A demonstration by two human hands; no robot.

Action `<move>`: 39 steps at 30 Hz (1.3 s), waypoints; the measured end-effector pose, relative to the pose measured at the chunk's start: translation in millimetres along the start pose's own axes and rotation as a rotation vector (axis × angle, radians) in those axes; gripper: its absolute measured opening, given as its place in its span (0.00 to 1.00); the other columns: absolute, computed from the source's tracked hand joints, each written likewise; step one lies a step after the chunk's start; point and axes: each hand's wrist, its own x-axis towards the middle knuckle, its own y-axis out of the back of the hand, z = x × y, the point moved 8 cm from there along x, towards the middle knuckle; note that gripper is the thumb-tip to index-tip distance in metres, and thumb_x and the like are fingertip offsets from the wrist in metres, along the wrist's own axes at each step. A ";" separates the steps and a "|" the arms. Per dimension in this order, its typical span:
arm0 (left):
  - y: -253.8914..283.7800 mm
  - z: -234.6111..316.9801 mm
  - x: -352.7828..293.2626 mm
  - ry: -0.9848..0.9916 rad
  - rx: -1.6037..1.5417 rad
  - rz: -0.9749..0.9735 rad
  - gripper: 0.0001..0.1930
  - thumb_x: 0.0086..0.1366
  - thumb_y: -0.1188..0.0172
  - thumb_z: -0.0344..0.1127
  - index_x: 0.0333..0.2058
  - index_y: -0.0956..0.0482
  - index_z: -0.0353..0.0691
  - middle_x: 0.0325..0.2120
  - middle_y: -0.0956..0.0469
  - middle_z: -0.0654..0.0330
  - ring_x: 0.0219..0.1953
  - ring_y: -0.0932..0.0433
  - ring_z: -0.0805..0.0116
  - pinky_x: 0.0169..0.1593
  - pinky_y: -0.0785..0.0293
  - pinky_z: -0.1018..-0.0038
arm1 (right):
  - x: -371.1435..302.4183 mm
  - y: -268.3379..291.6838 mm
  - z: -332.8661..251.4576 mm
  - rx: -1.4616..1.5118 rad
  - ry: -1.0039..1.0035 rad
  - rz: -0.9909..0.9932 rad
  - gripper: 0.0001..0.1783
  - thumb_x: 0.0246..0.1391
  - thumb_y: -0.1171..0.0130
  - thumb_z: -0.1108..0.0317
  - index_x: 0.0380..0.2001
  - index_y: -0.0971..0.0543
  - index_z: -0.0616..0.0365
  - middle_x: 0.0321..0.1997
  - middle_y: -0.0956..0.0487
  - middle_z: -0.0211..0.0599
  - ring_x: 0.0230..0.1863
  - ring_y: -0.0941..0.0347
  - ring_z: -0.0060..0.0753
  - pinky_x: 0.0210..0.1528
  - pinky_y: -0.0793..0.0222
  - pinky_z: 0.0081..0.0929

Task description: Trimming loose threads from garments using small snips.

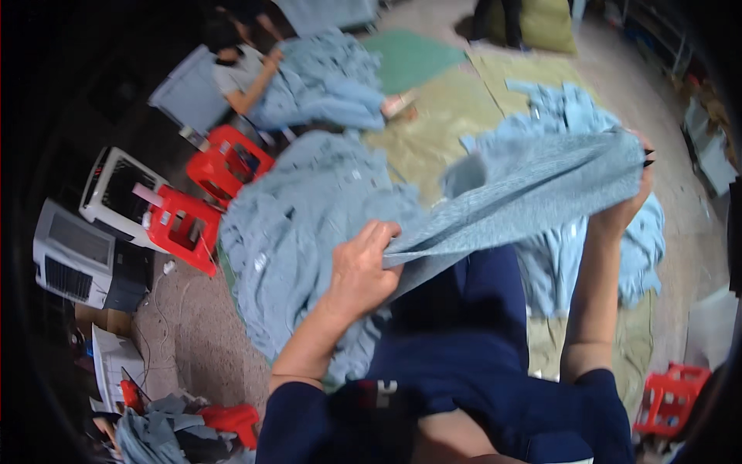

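Observation:
Stretched between my hands is a blue-grey heathered knit garment (510, 201), held up in front of my lap. My left hand (363, 263) is closed in a fist around its lower left end. At the upper right, my right hand (635, 189) grips the other end, its fingers partly behind the cloth. Two small dark points (648, 157) stick out beside the right fingers; I cannot make out what they belong to. On my left lies a big heap of similar blue-grey garments (309, 216). A second pile (564, 108) spreads beyond and under the held cloth, to the right.
Red plastic stools (185, 228) and white-and-black box-shaped appliances (73, 251) stand at left, with a cable on the floor. Farther off, a co-worker (247, 81) sits behind another garment heap (325, 81). Green and tan sheets (433, 116) cover the floor. A red basket (671, 398) is at lower right.

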 end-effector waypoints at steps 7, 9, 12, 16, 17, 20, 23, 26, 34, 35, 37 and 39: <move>-96.3 -48.0 -137.4 -0.029 -0.144 -0.737 0.12 0.46 0.39 0.23 0.32 0.26 0.34 0.32 0.26 0.53 0.36 0.25 0.46 0.38 0.27 0.59 | -219.2 106.4 66.7 -0.397 -1.268 -1.024 0.09 0.47 0.33 0.70 0.28 0.22 0.62 0.27 0.26 0.24 0.30 0.32 0.18 0.35 0.36 0.20; -101.6 -51.8 -169.6 0.091 -0.182 -0.949 0.12 0.45 0.38 0.23 0.32 0.26 0.32 0.32 0.26 0.50 0.37 0.25 0.43 0.40 0.28 0.57 | -275.9 132.6 51.0 -0.501 -1.526 -1.174 0.11 0.45 0.30 0.70 0.28 0.22 0.61 0.25 0.26 0.24 0.28 0.33 0.17 0.34 0.36 0.22; -107.0 -49.1 -178.2 0.247 -0.152 -1.180 0.14 0.46 0.37 0.25 0.34 0.25 0.31 0.31 0.23 0.44 0.38 0.24 0.40 0.40 0.28 0.54 | -310.7 145.7 32.8 -0.439 -1.623 -1.309 0.11 0.44 0.29 0.73 0.32 0.21 0.60 0.28 0.25 0.23 0.32 0.32 0.18 0.38 0.36 0.21; -105.8 -46.5 -169.6 0.312 -0.406 -1.224 0.16 0.48 0.38 0.27 0.38 0.23 0.29 0.29 0.21 0.41 0.36 0.21 0.42 0.41 0.27 0.58 | -295.2 143.8 36.7 -0.209 -1.691 -1.062 0.17 0.43 0.29 0.74 0.39 0.19 0.60 0.36 0.23 0.23 0.40 0.30 0.20 0.46 0.34 0.22; -104.8 -45.5 -165.5 0.307 -0.409 -1.237 0.16 0.48 0.38 0.27 0.38 0.23 0.29 0.29 0.21 0.41 0.36 0.21 0.42 0.41 0.27 0.58 | -290.4 144.9 40.6 -0.241 -1.600 -1.028 0.19 0.43 0.29 0.73 0.41 0.20 0.60 0.38 0.23 0.25 0.42 0.29 0.21 0.47 0.34 0.23; -95.6 -56.1 -142.6 0.503 -0.638 -1.017 0.18 0.50 0.37 0.27 0.42 0.23 0.28 0.27 0.19 0.46 0.30 0.19 0.62 0.37 0.27 0.70 | -287.0 136.9 46.3 -0.354 -1.446 -1.086 0.19 0.42 0.33 0.78 0.41 0.21 0.61 0.41 0.24 0.26 0.43 0.30 0.20 0.48 0.34 0.21; -79.9 -51.4 -128.3 0.358 -0.523 -1.016 0.17 0.50 0.37 0.27 0.40 0.22 0.27 0.27 0.19 0.50 0.30 0.20 0.66 0.37 0.28 0.71 | -292.1 139.8 58.6 -0.394 -1.364 -0.970 0.18 0.41 0.40 0.80 0.40 0.22 0.61 0.40 0.24 0.27 0.45 0.30 0.22 0.49 0.35 0.21; -77.8 -61.3 -138.8 0.543 -0.555 -1.111 0.16 0.50 0.36 0.26 0.39 0.21 0.28 0.27 0.18 0.53 0.31 0.20 0.68 0.37 0.28 0.72 | -276.8 141.9 77.8 -0.448 -1.235 -0.761 0.18 0.39 0.50 0.79 0.38 0.21 0.62 0.42 0.25 0.30 0.46 0.30 0.27 0.54 0.38 0.25; -15.5 -169.3 -136.2 0.796 -0.610 -0.284 0.20 0.55 0.37 0.36 0.45 0.21 0.31 0.37 0.18 0.51 0.40 0.20 0.64 0.47 0.28 0.74 | -295.2 116.9 87.1 -0.274 -1.024 -0.983 0.16 0.56 0.39 0.61 0.41 0.22 0.64 0.50 0.24 0.37 0.56 0.33 0.35 0.61 0.41 0.31; -6.4 -189.0 -135.8 0.818 -0.408 -0.174 0.21 0.56 0.38 0.38 0.46 0.22 0.30 0.39 0.18 0.49 0.42 0.20 0.59 0.50 0.29 0.73 | -294.4 104.0 83.0 -0.305 -0.927 -1.024 0.15 0.54 0.37 0.64 0.41 0.22 0.62 0.48 0.24 0.35 0.56 0.33 0.36 0.59 0.40 0.32; -17.6 -212.3 -137.0 0.809 0.296 -0.376 0.22 0.56 0.39 0.36 0.49 0.24 0.32 0.47 0.21 0.45 0.50 0.23 0.51 0.56 0.31 0.66 | -301.0 95.5 89.3 -0.390 -0.808 -1.017 0.12 0.53 0.36 0.68 0.38 0.24 0.63 0.42 0.24 0.34 0.49 0.31 0.34 0.53 0.36 0.30; -49.1 -156.8 -113.4 0.268 0.631 -0.320 0.26 0.53 0.40 0.31 0.54 0.27 0.36 0.54 0.29 0.46 0.58 0.30 0.52 0.60 0.36 0.62 | -312.6 91.9 99.6 -0.370 -0.893 -0.936 0.11 0.53 0.37 0.69 0.36 0.25 0.63 0.38 0.25 0.34 0.45 0.31 0.33 0.50 0.36 0.29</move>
